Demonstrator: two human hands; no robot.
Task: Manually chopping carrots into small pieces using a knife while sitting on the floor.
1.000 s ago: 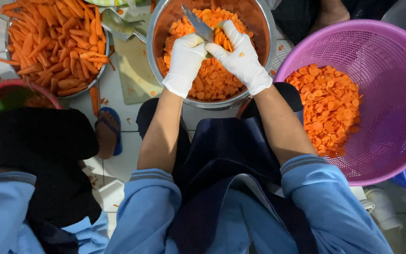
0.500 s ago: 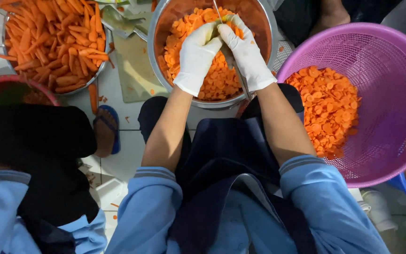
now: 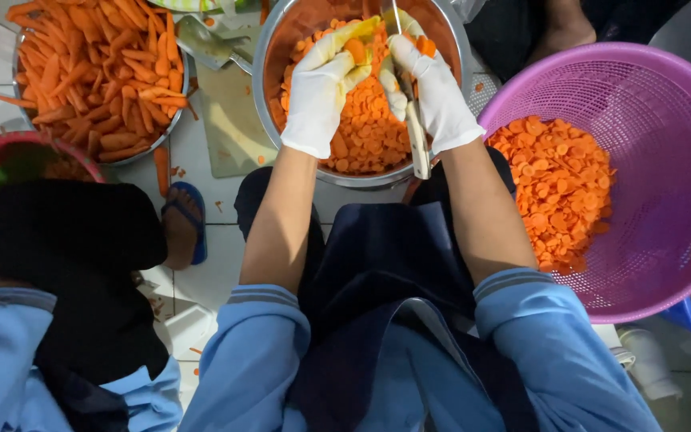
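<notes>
I observed the left hand (image 3: 319, 96) clenched on a carrot (image 3: 355, 50) over the steel bowl (image 3: 277, 56) of slices. The right hand (image 3: 433, 92) gripped a knife (image 3: 417, 140), handle toward the body, blade away. I judged the carrot stiff, light and wet-slippery, best held at its thick rear. Its long axis appeared to lie crosswise to the blade; mostly hidden.

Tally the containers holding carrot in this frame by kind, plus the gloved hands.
Steel bowls: 2, one with slices, one with carrot pieces
Purple basket: 1
Gloved hands: 2, left hand holding a carrot, right hand holding a knife
Total: 5
</notes>
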